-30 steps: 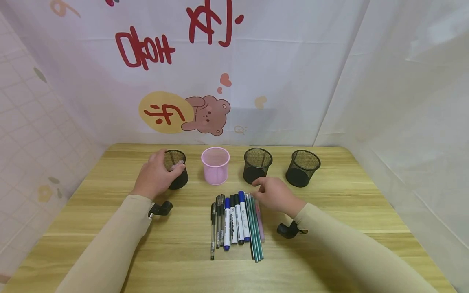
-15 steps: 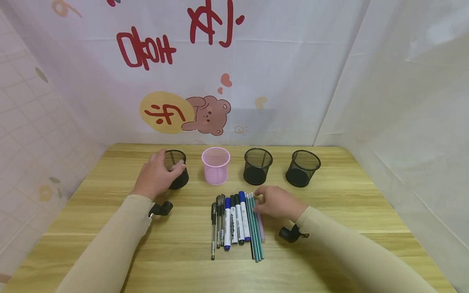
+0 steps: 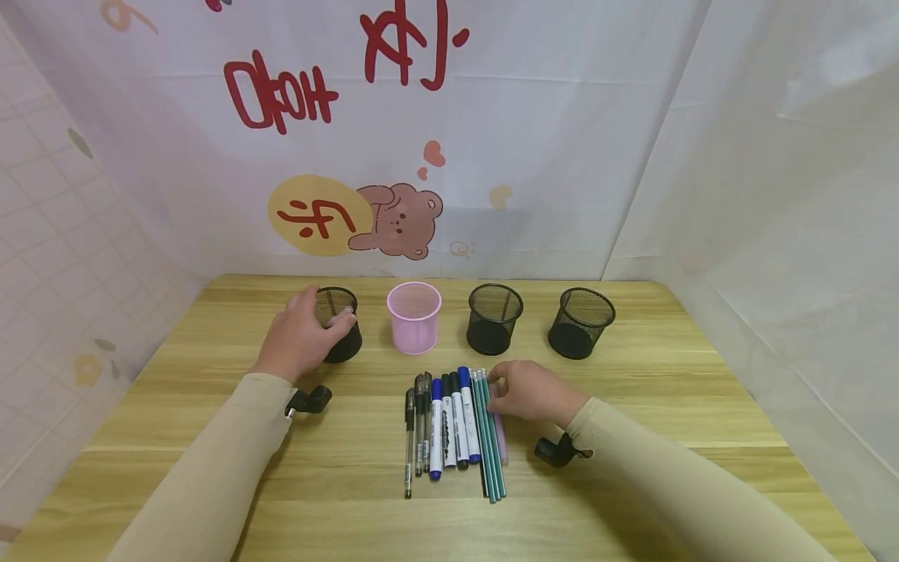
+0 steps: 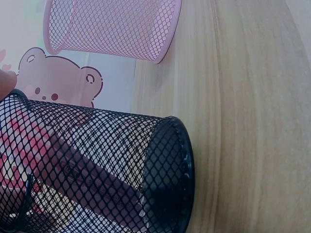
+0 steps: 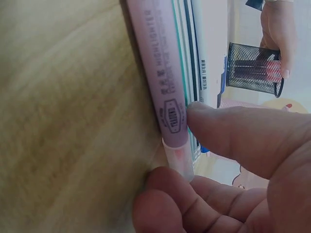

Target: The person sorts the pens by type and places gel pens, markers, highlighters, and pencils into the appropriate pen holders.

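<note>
My left hand [image 3: 295,336] grips the leftmost black mesh cup [image 3: 343,346] by its rim and side. Through the mesh in the left wrist view, a pinkish-purple marker [image 4: 92,182] shows inside that cup. My right hand [image 3: 535,393] is at the top end of a pink highlighter [image 3: 501,442], which lies at the right end of a row of pens. In the right wrist view, the thumb and fingers pinch this highlighter [image 5: 158,63] from both sides near its clear cap [image 5: 178,158].
A pink mesh cup [image 3: 413,334] and two more black mesh cups [image 3: 489,336] [image 3: 572,340] stand along the back. Beside the highlighter lie green pencils [image 3: 489,445], capped markers [image 3: 436,437] and black pens [image 3: 409,445]. A printed cloth hangs behind the table.
My right hand has moved down slightly from near the second black cup onto the highlighter, its fingers closing around the cap end. My left hand has stayed at its cup.
</note>
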`<control>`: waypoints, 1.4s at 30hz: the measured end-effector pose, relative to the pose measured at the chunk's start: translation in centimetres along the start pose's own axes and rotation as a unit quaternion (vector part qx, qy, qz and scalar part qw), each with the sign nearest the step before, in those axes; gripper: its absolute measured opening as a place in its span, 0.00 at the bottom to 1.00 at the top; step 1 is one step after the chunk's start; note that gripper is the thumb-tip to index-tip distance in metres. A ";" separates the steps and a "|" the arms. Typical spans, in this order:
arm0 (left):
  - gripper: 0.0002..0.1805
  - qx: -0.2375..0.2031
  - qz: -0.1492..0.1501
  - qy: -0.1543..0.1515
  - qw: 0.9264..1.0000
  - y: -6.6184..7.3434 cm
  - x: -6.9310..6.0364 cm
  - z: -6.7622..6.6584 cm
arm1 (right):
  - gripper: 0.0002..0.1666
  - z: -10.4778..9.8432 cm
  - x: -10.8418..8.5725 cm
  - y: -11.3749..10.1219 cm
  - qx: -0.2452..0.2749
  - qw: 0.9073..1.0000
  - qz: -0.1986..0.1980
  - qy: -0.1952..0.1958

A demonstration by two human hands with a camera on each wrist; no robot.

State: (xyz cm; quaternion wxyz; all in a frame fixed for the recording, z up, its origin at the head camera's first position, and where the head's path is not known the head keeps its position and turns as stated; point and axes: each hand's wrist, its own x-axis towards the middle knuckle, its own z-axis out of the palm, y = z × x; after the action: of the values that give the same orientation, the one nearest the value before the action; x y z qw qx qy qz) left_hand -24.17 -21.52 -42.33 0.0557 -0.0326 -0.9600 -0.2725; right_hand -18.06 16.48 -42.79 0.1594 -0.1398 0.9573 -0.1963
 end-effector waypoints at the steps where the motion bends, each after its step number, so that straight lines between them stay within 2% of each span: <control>1: 0.59 -0.001 0.000 0.000 1.000 0.0 0.0 0.0 | 0.27 0.0 0.0 0.0 -0.002 1.000 0.000 0.000; 17: 0.60 0.000 -0.008 -0.008 1.000 -0.1 0.0 0.0 | 0.25 0.0 -0.1 0.1 -0.037 0.999 -0.016 0.009; 35: 0.60 0.000 -0.001 -0.006 1.000 -0.1 0.1 0.0 | 0.22 0.1 0.0 0.1 -0.039 0.999 -0.003 0.010; 42: 0.60 -0.003 -0.005 -0.007 1.000 0.0 0.1 0.0 | 0.23 0.1 -0.1 0.2 -0.021 1.000 0.006 0.014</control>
State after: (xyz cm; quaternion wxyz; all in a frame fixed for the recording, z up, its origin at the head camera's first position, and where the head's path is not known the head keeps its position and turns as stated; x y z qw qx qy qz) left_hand -24.27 -21.52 -42.35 0.0478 -0.0303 -0.9598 -0.2750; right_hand -18.00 16.62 -42.92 0.1442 -0.1346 0.9641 -0.1777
